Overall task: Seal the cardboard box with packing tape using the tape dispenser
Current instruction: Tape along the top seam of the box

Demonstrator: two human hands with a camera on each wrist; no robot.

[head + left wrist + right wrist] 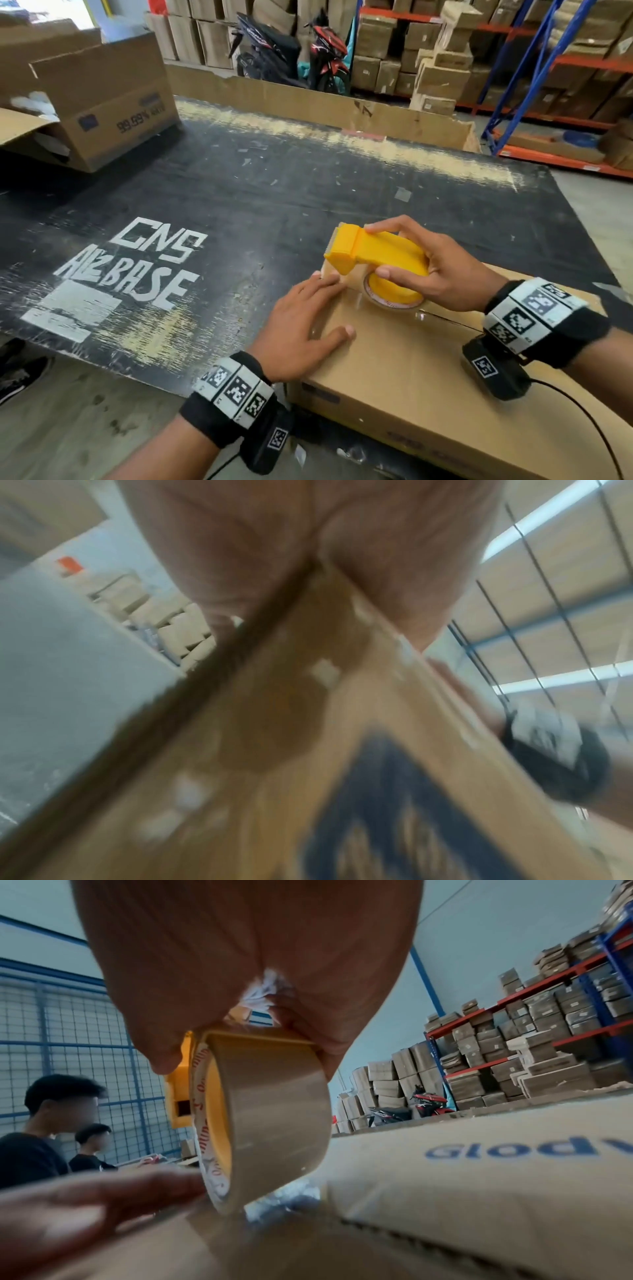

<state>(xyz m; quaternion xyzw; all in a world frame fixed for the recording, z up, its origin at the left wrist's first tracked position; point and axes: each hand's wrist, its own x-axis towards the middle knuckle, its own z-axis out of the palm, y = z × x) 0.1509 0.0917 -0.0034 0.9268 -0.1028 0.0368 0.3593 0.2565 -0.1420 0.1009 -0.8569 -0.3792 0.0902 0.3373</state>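
Observation:
A closed brown cardboard box [428,383] lies on the black table's near right part. My right hand [442,270] grips a yellow tape dispenser [380,253] over the box's far left corner, its clear tape roll [274,1118] touching the box top by the centre seam [445,318]. My left hand [301,325] lies flat with straight fingers on the box top just left of the roll, pressing where the tape starts. The left wrist view is blurred and shows the palm [308,547] on the cardboard [291,750].
An open cardboard box [102,102] sits at the table's far left. A cardboard sheet [325,102] lines the far edge of the black table [239,192]. Motorbikes [291,51] and racks of boxes [513,51] stand behind. Two people [51,1123] are to the left.

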